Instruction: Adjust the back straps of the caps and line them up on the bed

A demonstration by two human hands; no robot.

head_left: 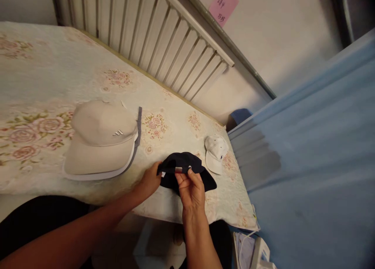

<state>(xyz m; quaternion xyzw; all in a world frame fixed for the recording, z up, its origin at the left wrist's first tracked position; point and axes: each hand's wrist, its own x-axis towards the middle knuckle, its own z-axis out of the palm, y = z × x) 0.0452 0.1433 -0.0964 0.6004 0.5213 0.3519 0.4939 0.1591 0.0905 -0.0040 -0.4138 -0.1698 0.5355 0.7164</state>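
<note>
A black baseball cap [185, 158] is held between both hands above the near edge of the floral-covered surface, its brim pointing to the right. My left hand [151, 179] grips the cap's left side, fingers closed on the edge. With thumb and fingers, my right hand [191, 187] pinches the back strap near a metal buckle. Left of the hands lies a stack of caps, a beige one [101, 124] on top with a small striped logo; white and grey edges show beneath it. Beyond the black cap to the right rests a white cap [216, 147].
The floral cloth [129, 101] covers a bed-like surface bordered by a metal rail [164, 38]. A blue curtain [299, 155] hangs along the right. A pink note [223, 6] is on the wall. At lower right, a white cable [244, 241] runs beside a pale boxlike object [260, 251].
</note>
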